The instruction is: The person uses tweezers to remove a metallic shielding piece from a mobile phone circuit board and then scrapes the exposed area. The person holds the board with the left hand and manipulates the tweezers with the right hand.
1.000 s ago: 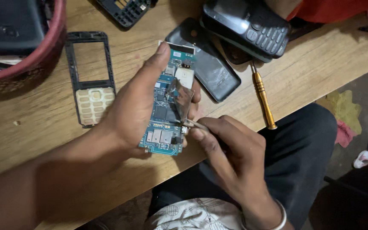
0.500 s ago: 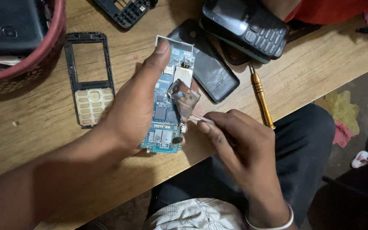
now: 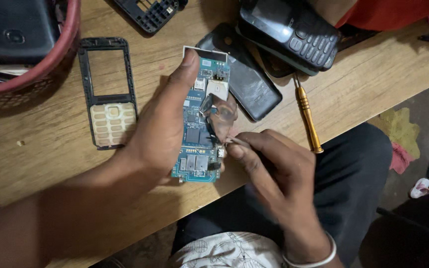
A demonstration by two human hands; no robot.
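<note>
We are holding a blue phone circuit board (image 3: 198, 130) upright over the desk (image 3: 50, 164) in our left hand (image 3: 157, 129), its grip closed around the board with the forefinger stretching along the board's left edge toward twelve o'clock. Our right hand (image 3: 274, 171), coming in from five o'clock, is pinching a thin metal tool (image 3: 235, 141) whose tip is touching the board's right edge. At nine o'clock from the board an empty phone front frame (image 3: 107, 94) with its keypad is lying flat. At two o'clock a black back cover (image 3: 247, 82) and a keypad phone (image 3: 294, 31) are resting, and at three o'clock a yellow-handled screwdriver (image 3: 308, 119). A red basket (image 3: 50, 64) is sitting at ten o'clock.
</note>
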